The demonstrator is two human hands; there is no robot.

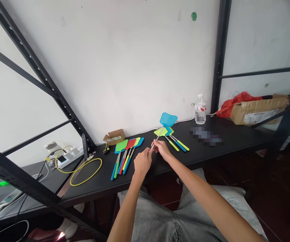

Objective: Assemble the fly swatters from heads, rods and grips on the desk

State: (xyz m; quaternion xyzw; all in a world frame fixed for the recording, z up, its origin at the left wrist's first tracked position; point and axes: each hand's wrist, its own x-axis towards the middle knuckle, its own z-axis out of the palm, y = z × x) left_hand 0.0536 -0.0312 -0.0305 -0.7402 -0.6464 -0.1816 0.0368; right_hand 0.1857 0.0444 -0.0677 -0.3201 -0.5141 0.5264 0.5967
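Note:
A blue fly swatter [168, 120] with a thin metal shaft is held up over the table, its head tilted away toward the wall. My left hand [142, 163] is closed around its lower end, hiding the grip. Just above, my right hand [161, 149] pinches the metal shaft. To the left lies a row of several fly swatters [121, 145] in green, blue, red and yellow. On the right, close behind my right hand, a smaller group of yellow-green and blue fly swatters [173, 146] is fanned out.
The black table [94, 183] carries a small open cardboard box [117, 137], a yellow cable [101, 168] and a power strip [70, 157]. A water bottle [200, 110] stands near the wall, with a larger cardboard box [258, 109] further right. Black metal posts [219, 57] frame the table.

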